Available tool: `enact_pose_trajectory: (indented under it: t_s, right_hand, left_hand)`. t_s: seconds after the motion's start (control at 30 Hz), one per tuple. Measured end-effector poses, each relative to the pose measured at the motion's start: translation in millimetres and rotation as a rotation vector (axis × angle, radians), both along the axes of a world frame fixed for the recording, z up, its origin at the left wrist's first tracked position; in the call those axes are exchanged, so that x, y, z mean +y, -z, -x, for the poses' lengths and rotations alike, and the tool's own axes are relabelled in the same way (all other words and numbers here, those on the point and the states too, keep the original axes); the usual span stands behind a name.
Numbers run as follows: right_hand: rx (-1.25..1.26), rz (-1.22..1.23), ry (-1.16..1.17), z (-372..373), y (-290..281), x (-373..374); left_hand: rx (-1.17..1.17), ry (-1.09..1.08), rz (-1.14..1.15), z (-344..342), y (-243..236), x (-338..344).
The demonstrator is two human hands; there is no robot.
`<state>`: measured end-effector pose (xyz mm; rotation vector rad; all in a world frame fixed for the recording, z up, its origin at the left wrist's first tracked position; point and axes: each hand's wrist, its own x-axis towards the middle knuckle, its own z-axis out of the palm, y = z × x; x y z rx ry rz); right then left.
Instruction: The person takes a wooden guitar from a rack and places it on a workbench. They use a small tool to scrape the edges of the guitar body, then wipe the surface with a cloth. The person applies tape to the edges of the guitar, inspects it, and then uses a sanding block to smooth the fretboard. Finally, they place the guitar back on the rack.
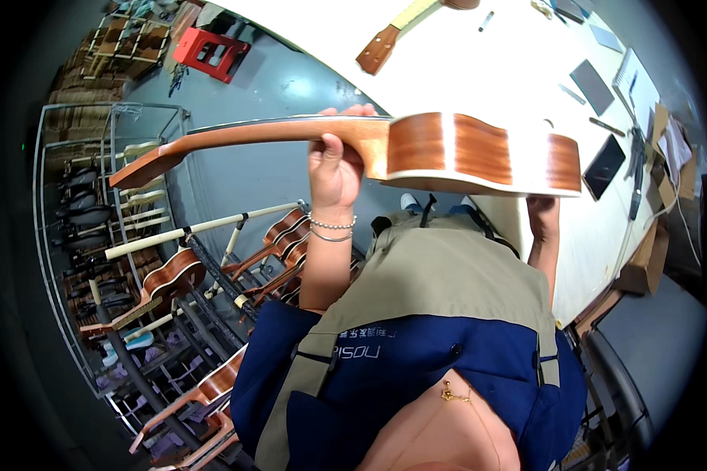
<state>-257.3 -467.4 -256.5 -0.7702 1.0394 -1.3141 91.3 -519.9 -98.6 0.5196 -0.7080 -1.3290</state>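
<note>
A brown wooden ukulele (456, 149) is held up level across my front, its glossy side toward me. Its neck points left and its rounded body lies to the right. My left hand (338, 169) is closed around the neck close to the body, thumb on the near side and fingertips showing beyond it. Under the body's right end, my right hand (543, 213) grips the ukulele from below. Most of the right fingers are hidden by the body. The soundboard faces away from me and is mostly out of sight.
A white table (487, 78) spans the far right, bearing another ukulele (379, 49), a dark phone-like slab (605, 166) and a grey pad (591, 86). Racks with several ukuleles (173, 275) stand at left. Farther off is a red stool (212, 53). Cardboard (644, 259) sits by the table's right edge.
</note>
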Motion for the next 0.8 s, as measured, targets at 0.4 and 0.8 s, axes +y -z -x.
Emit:
enact_pose_trajectory:
  t_s: [0.4, 0.8]
  right_hand:
    - [-0.011, 0.011, 0.059, -10, -37, 0]
    - [0.066, -0.016, 0.012, -4, -46, 5]
  left_hand:
    - [-0.026, -0.027, -0.064, 7, -10, 1]
    - [-0.019, -0.043, -0.12, 6, -8, 5]
